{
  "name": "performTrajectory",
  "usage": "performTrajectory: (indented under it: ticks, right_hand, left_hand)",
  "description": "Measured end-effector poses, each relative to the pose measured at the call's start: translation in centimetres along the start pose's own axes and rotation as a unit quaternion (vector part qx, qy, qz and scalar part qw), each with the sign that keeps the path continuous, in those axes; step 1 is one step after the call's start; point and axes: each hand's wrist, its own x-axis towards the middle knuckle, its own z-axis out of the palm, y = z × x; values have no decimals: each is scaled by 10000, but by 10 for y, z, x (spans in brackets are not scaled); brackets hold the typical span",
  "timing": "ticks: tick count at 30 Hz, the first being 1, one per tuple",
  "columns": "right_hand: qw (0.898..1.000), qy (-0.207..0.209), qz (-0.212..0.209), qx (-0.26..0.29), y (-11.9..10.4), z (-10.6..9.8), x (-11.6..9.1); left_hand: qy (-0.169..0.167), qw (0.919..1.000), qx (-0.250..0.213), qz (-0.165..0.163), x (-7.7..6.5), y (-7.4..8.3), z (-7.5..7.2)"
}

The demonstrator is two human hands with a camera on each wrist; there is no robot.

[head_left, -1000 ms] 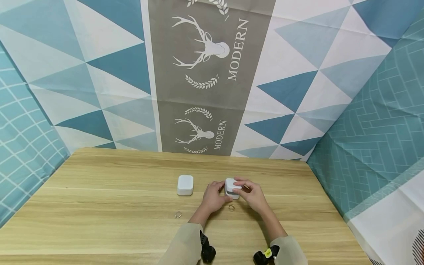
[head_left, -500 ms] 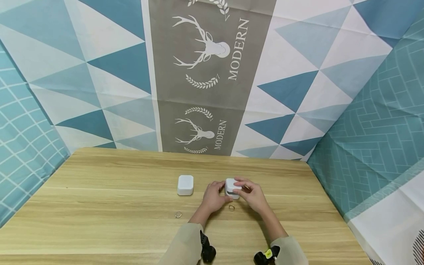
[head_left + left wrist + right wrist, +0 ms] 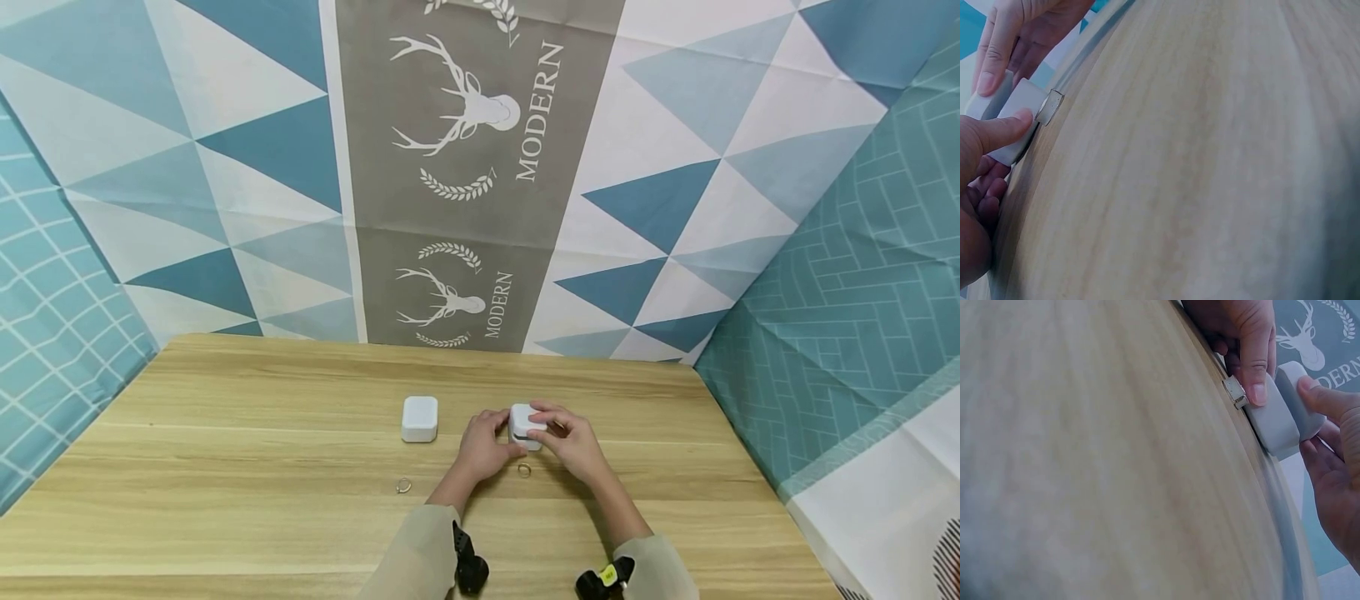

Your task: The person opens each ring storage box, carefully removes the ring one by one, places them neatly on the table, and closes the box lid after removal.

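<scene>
A small white ring box (image 3: 527,419) with rounded corners stands on the table, its lid tilted up with a narrow gap at the front. My left hand (image 3: 483,447) grips the box's base (image 3: 1272,422), thumb pressed on its front. The lid (image 3: 1294,394) is pinched between the thumb and fingers of my right hand (image 3: 576,446). Just in front of the box lies a gold-coloured ring (image 3: 524,471), seen as a wide band in the left wrist view. What is inside the box cannot be seen.
Left of the hands stands a second white box (image 3: 419,419), closed. A thinner ring (image 3: 404,485) lies nearer the front. The wooden table (image 3: 247,450) ends at a patterned cloth backdrop (image 3: 450,275), with more cloth on both sides.
The box's lid has come down slightly, so the gap at its front is narrower. Both hands keep nearly the same place, and the rings and second box have not moved.
</scene>
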Motion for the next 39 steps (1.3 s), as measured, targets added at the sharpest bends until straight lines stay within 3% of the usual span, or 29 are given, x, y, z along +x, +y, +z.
performTrajectory:
  ticks: [29,39]
  right_hand:
    - [9992,-161,25,-365,-2,-1,-3]
    - [9997,48,-64,-228,24,-2,2]
  left_hand:
    - [15,9999,99,-52,-1,-1,2]
    - [36,9999,78,-67,0,0,2]
